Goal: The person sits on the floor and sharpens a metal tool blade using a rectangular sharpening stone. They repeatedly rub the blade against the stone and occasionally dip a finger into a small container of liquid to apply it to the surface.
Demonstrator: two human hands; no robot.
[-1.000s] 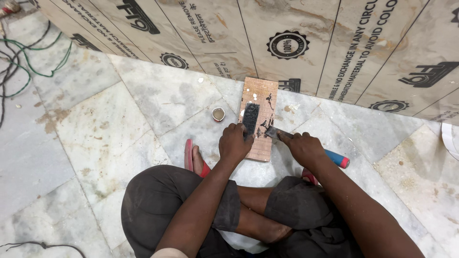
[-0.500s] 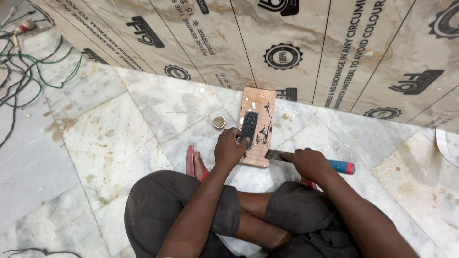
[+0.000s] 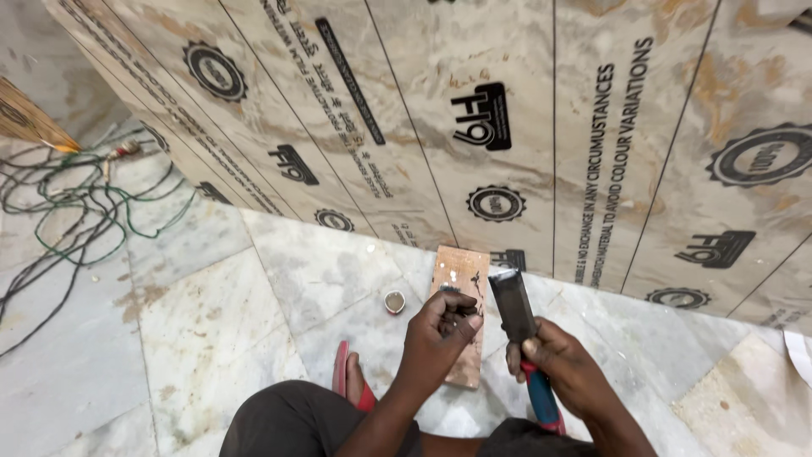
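Note:
I sit cross-legged on a marble floor. My right hand (image 3: 558, 360) grips a chisel by its red and blue handle (image 3: 541, 398), its wide dark blade (image 3: 512, 303) pointing up and away from me. My left hand (image 3: 438, 332) is curled over the near part of a small wooden block (image 3: 461, 275) lying flat on the floor, fingers pinched on a small dark piece that I cannot make out. The blade stands just right of the block, close to my left fingertips.
Large printed plywood sheets (image 3: 524, 127) lean along the back. A small round metal cap (image 3: 394, 301) lies left of the block. A red sandal (image 3: 345, 381) is by my knee. Green and black wires (image 3: 76, 211) are tangled at far left.
My right hand has swung the chisel from lying low and pointing left to blade raised beside the block. My left hand has drawn back toward the block's near end. The camera has moved closer.

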